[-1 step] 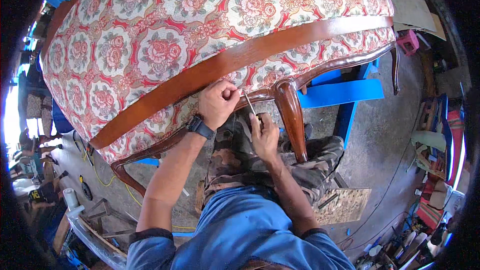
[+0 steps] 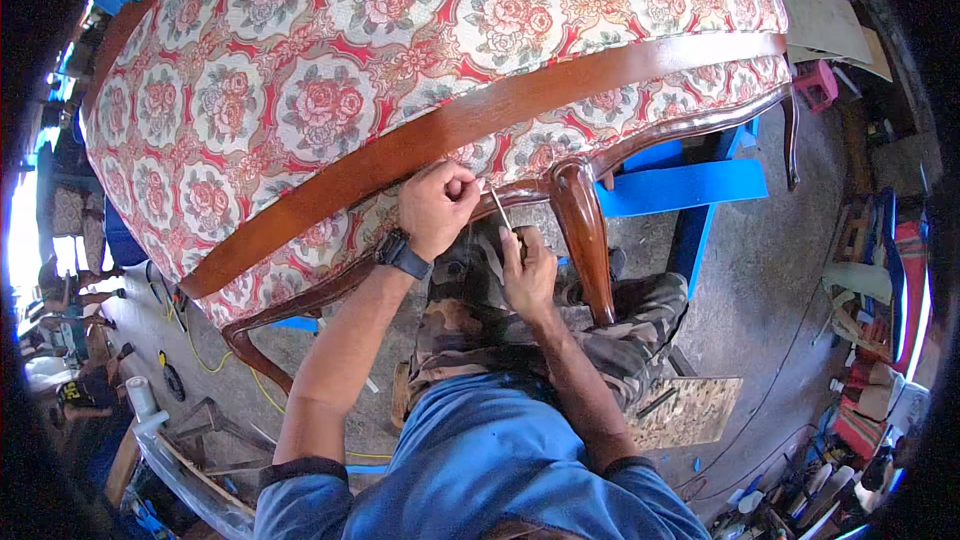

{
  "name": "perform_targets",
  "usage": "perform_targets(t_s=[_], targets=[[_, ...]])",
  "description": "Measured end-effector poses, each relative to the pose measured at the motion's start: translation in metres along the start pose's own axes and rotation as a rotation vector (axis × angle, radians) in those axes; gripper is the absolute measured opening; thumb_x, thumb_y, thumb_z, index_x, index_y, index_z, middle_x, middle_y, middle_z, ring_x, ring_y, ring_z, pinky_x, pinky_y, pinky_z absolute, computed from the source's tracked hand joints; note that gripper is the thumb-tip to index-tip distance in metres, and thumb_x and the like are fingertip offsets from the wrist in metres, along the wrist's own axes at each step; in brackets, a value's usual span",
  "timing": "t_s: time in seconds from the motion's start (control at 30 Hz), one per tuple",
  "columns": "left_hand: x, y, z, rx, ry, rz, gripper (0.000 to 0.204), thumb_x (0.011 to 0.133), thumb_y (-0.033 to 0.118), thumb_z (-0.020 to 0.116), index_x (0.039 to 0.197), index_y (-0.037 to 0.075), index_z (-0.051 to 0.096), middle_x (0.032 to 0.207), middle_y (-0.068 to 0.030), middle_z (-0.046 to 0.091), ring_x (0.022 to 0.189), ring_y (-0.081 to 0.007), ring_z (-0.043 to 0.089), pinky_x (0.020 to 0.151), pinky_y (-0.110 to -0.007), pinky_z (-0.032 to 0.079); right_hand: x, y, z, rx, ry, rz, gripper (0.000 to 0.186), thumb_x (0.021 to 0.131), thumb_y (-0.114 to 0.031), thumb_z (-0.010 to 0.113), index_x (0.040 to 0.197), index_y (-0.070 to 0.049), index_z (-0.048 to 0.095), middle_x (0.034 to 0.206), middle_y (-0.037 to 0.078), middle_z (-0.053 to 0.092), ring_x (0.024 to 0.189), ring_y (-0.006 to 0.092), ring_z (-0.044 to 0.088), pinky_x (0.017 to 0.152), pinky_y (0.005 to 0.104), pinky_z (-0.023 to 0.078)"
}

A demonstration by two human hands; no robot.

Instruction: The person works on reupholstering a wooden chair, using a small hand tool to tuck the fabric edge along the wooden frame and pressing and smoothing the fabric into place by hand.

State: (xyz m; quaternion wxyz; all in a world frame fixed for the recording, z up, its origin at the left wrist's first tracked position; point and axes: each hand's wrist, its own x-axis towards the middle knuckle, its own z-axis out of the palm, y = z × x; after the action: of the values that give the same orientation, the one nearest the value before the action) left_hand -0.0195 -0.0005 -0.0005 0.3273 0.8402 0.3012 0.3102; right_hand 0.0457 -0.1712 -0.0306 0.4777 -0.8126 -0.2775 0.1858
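A large sofa with floral fabric [image 2: 390,0] fills the upper view, crossed by a curved brown wooden band [image 2: 440,130]. Below the band, my left hand [image 2: 438,208] is closed in a pinch against the lower fabric strip, near the carved bottom rail [image 2: 525,192]. Whatever its fingertips hold is too small to name. My right hand [image 2: 530,270] grips a thin-shafted hand tool [image 2: 501,207], its handle mostly hidden by the fingers. That tool's tip points up toward my left fingertips at the rail. A polished curved leg [image 2: 583,230] stands just right of my right hand.
Blue supports [image 2: 690,186] hold up the sofa on the right. A speckled board [image 2: 695,412] lies on the concrete floor. At the left, another person [image 2: 90,390] is near a plastic-wrapped roll [image 2: 142,397]. A pink stool [image 2: 816,86] stands at the far right, beyond a slim sofa leg [image 2: 791,145].
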Motion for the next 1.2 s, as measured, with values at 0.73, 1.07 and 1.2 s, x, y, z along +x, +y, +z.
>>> perform_targets(t_s=[0.73, 1.07, 1.2], targets=[[0.002, -0.002, -0.004, -0.052, -0.033, 0.065, 0.014, 0.082, 0.001, 0.081, 0.091, 0.006, 0.073, 0.072, -0.0015, 0.061, 0.06, -0.0118, 0.055, 0.056, -0.028, 0.045, -0.001, 0.015, 0.0, 0.094, -0.002, 0.073, 0.035, 0.105, -0.034, 0.067, 0.092, -0.002, 0.064, 0.063, 0.021, 0.06, 0.052, 0.0346, 0.059, 0.053, 0.0457, 0.046], [0.002, -0.001, -0.003, -0.043, -0.039, 0.062, 0.013, 0.082, 0.001, 0.08, 0.09, 0.006, 0.072, 0.074, -0.0027, 0.062, 0.061, -0.0135, 0.056, 0.055, -0.029, 0.046, 0.003, -0.003, -0.01, -0.006, -0.012, 0.076, 0.038, 0.104, -0.037, 0.068, 0.093, -0.001, 0.064, 0.061, 0.022, 0.059, 0.054, 0.042, 0.062, 0.055, 0.0505, 0.046], [0.002, -0.004, -0.005, -0.045, -0.04, 0.063, 0.013, 0.082, 0.001, 0.08, 0.09, 0.006, 0.072, 0.073, -0.0025, 0.061, 0.06, -0.0131, 0.055, 0.054, -0.029, 0.045, 0.005, -0.007, -0.008, -0.029, -0.036, 0.091, 0.038, 0.104, -0.037, 0.067, 0.093, 0.0, 0.063, 0.064, 0.024, 0.061, 0.058, 0.0432, 0.063, 0.056, 0.0515, 0.047]])
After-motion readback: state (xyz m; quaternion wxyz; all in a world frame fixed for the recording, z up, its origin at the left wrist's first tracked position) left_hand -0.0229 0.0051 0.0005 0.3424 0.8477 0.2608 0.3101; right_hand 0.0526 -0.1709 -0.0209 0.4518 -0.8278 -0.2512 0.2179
